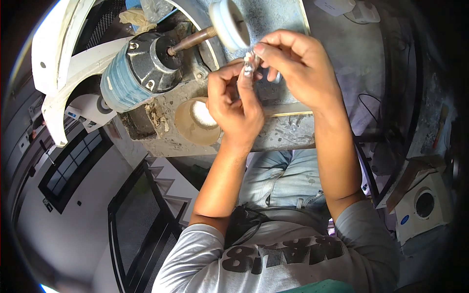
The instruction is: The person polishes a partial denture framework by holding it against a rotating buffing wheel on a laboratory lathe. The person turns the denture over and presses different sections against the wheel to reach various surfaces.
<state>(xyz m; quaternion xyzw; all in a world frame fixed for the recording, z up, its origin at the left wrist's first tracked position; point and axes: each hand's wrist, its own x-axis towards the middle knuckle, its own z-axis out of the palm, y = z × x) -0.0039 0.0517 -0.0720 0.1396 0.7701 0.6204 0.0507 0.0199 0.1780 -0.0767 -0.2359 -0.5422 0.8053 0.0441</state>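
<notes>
Just below a white buffing wheel (235, 30), a small shiny silver piece with whitish parts (248, 69) is held between my two hands. My left hand (236, 101) pinches it from below with thumb and fingers. From the upper right, the bent fingers of my right hand (304, 68) close on its upper end. The piece is partly covered by fingertips, and its exact kind cannot be made out. The wheel sits on a brown shaft (193, 41) coming out of a black and blue-grey motor (141, 68).
A tan bowl (184, 128) with white stuff in it stands on the worn bench (283, 134), left of my left wrist. A white curved guard (63, 63) arches beside the motor. Crumpled plastic (155, 10) lies behind it. A cream-coloured machine (421, 207) stands at the right.
</notes>
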